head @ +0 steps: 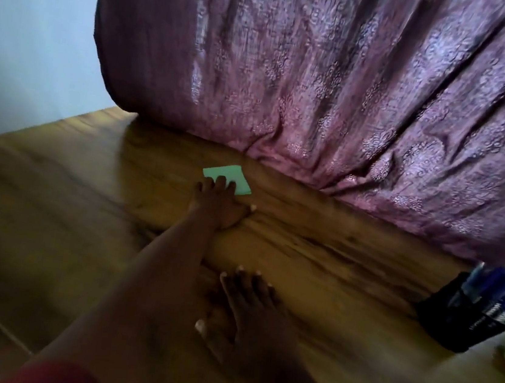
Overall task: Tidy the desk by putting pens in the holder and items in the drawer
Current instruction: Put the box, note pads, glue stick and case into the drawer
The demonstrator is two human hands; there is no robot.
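The left hand (216, 201) reaches to the far side of the counter (53, 198), its straight fingers (221, 182) pressing on a green sticky-note pad (228, 180) that lies flat just in front of the purple curtain (321, 88). That flat press looks meant to slide the thin pad nearer, since it offers little edge to pinch. The right hand (248, 315) rests spread and empty on the near counter, likely bracing the reach. At the right, a black mesh pen holder (465, 316) already carries blue pens (488, 284). No drawer is in view.
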